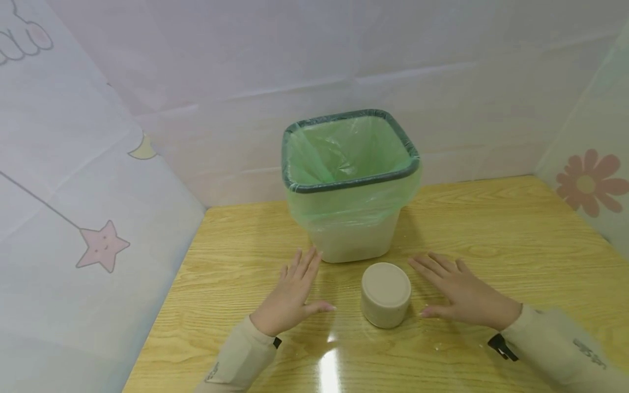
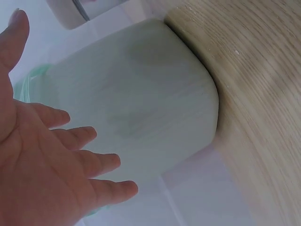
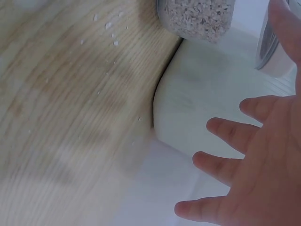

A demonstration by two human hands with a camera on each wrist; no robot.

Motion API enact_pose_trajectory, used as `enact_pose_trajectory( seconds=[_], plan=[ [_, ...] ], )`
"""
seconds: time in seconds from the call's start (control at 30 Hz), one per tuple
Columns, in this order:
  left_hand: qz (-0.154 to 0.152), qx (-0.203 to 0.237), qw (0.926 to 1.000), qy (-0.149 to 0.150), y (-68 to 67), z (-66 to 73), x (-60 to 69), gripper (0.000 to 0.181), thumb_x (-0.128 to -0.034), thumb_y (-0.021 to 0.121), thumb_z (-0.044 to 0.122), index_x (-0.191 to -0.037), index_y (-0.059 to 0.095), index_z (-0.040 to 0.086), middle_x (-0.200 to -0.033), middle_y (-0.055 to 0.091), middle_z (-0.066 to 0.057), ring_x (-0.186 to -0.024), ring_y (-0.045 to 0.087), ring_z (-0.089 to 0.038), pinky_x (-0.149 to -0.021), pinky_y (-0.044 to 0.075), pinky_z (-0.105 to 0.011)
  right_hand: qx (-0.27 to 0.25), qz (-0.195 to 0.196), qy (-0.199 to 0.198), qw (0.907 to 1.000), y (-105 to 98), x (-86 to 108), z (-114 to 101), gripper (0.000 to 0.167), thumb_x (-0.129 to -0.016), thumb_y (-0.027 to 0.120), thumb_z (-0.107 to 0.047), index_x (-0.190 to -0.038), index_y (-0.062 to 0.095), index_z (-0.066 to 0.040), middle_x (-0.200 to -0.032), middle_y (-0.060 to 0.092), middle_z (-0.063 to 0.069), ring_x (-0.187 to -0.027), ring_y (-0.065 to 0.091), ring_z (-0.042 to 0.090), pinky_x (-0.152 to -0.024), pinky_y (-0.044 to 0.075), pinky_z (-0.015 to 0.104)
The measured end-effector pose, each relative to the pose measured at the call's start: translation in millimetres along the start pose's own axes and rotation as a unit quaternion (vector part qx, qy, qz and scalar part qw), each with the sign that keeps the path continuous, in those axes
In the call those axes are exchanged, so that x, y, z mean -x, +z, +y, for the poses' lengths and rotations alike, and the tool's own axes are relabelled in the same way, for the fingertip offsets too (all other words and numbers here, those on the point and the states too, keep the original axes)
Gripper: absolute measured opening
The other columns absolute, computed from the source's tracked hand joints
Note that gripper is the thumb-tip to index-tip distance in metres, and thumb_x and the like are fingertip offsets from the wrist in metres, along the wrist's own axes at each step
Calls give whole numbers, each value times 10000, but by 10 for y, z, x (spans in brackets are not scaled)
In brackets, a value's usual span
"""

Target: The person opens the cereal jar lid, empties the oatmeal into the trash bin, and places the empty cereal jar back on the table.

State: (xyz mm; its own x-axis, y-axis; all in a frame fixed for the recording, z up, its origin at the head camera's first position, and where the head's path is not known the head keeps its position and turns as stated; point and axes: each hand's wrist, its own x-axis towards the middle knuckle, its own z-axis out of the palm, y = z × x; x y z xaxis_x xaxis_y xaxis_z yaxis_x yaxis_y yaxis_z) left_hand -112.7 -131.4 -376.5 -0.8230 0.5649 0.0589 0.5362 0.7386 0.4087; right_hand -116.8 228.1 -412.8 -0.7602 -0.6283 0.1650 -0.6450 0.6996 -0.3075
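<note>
On the wooden table point(image 1: 236, 262), a lidded jar point(image 1: 385, 295) stood between the left hand point(image 1: 290, 300) and the right hand point(image 1: 462, 295), just in front of the bin point(image 1: 351, 243). Only the right wrist view showed the speckled grains point(image 3: 197, 19) inside the jar; only the head view looked down into the bin's green liner point(image 1: 339, 153). Both hands were spread wide, fingers straight, holding nothing, apart from the jar.

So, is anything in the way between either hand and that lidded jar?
Nothing visible: the lidded jar stands between the left hand and right hand, with the lined bin behind it, not in between.
</note>
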Motion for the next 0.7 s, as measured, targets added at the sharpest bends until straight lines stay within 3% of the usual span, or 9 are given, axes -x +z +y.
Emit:
enact_pose_trajectory(
  seconds=[0.33,0.7],
  plan=[
    [-90,-108,9999,94,23,29,-38,986,-865,665,465,-1545,129,-7,-1593,80,-222,-1425,38,-468,-1039,175,-715,-181,-164,81,9997,95,-14,-24,936,-821,695,-527,-1533,278,-86,-1453,404,262,-1290,345,542,-857,269,813],
    [-171,-171,9996,150,31,87,-88,978,-869,660,465,-1539,138,-21,-1588,98,-226,-1423,45,-474,-1041,188,-710,-203,-41,-66,9998,178,-24,-58,912,-812,693,-546,-1462,369,6,-1433,429,260,-1266,385,532,-852,314,790]
  ],
)
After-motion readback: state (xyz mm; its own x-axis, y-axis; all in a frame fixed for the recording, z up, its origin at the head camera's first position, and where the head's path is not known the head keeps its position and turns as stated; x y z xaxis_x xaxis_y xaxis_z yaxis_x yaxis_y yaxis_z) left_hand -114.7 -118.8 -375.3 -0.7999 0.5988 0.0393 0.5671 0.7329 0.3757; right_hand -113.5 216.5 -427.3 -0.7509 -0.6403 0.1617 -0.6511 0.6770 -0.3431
